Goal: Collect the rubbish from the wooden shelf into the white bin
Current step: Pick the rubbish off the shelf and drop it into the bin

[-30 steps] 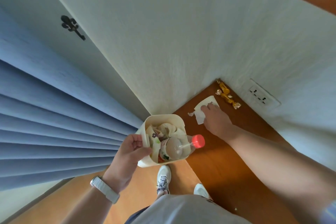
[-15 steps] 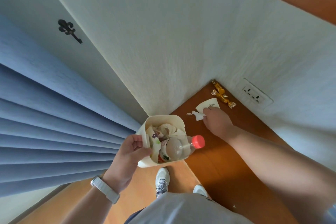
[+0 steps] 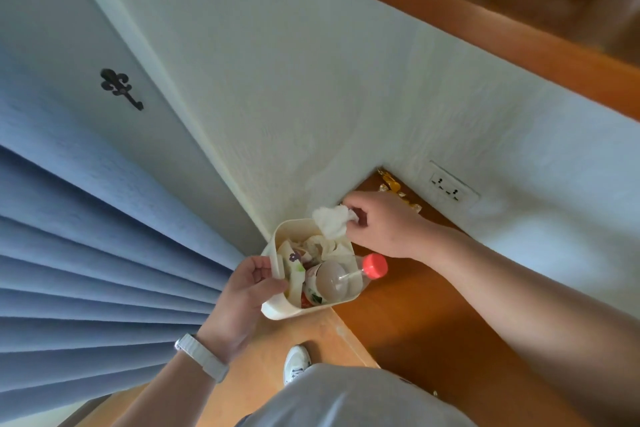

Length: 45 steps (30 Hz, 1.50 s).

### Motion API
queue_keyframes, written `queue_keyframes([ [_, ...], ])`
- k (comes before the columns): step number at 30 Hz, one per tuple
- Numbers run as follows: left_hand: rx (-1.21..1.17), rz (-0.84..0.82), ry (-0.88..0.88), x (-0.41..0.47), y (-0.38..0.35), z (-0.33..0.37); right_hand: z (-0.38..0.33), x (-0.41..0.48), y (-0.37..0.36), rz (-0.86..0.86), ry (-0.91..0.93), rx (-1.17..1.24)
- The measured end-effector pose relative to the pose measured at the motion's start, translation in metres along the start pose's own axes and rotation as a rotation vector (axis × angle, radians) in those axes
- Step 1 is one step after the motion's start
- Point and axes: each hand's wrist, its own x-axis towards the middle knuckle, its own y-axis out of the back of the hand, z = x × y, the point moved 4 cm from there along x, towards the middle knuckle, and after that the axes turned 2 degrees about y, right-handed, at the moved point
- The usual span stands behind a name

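While the left hand [image 3: 247, 291] grips the near-left rim of the white bin [image 3: 277, 310], thumb inside & fingers curled outside, the right hand [image 3: 381, 224] pinches a crumpled tissue [image 3: 330, 220] between fingertips, held just over the bin's far rim. Bin sits at the corner of the wooden shelf [image 3: 415, 305], already full w/ paper scraps & a bottle [image 3: 341, 279] whose red cap [image 3: 375, 265] juts past the right rim. Gold wrappers [image 3: 391, 184] lie on the shelf by the wall, behind the right hand, near a socket [image 3: 448, 185].

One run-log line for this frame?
left hand grips white bin | right hand holds crumpled tissue over bin | gold wrappers left on wooden shelf
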Motion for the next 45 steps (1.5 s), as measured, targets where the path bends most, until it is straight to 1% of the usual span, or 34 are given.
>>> queue_keyframes([
  [4, -0.007, -0.057, 0.002, -0.002, -0.007, 0.003, -0.024, 0.006, -0.009, -0.093, 0.044, -0.156],
  [7, -0.04, -0.088, -0.013, -0.005, -0.008, 0.004, -0.031, 0.01, -0.011, -0.067, 0.077, -0.24],
  [11, -0.028, -0.124, -0.024, -0.008, -0.006, 0.003, -0.03, 0.012, -0.013, -0.019, 0.074, -0.281],
  [14, -0.021, -0.129, -0.024, -0.009, -0.004, 0.001, -0.024, 0.01, -0.015, -0.004, 0.064, -0.278],
  [17, -0.008, -0.138, -0.022, -0.008, -0.004, 0.002, -0.017, 0.009, -0.018, -0.024, 0.042, -0.205],
  [19, -0.004, -0.144, -0.029, -0.005, -0.004, 0.004, -0.009, 0.009, -0.015, 0.0, 0.016, -0.152],
  [23, -0.022, -0.154, -0.018, 0.004, -0.008, 0.002, 0.027, 0.001, -0.001, 0.132, -0.135, -0.029],
  [25, -0.018, -0.155, -0.014, 0.008, -0.008, 0.001, 0.056, -0.004, 0.001, 0.173, -0.257, -0.05],
  [27, -0.018, -0.142, -0.026, 0.012, -0.009, -0.001, 0.089, -0.009, -0.006, 0.162, -0.392, -0.124],
  [30, -0.013, -0.093, -0.035, 0.014, -0.009, -0.004, 0.137, -0.01, -0.027, 0.087, -0.592, -0.216],
  [36, 0.02, -0.046, -0.012, 0.019, 0.003, -0.015, 0.191, -0.003, -0.065, 0.134, -0.875, -0.152],
  [38, 0.023, -0.021, -0.009, 0.018, 0.008, -0.019, 0.198, 0.002, -0.072, 0.122, -0.903, -0.176],
  [41, 0.025, -0.006, -0.004, 0.016, 0.012, -0.024, 0.202, 0.01, -0.077, 0.108, -0.889, -0.218],
  [43, 0.028, 0.005, 0.0, 0.015, 0.014, -0.025, 0.204, 0.015, -0.08, 0.111, -0.879, -0.172],
  [45, 0.029, 0.014, 0.006, 0.014, 0.015, -0.026, 0.203, 0.017, -0.083, 0.139, -0.86, -0.072],
])
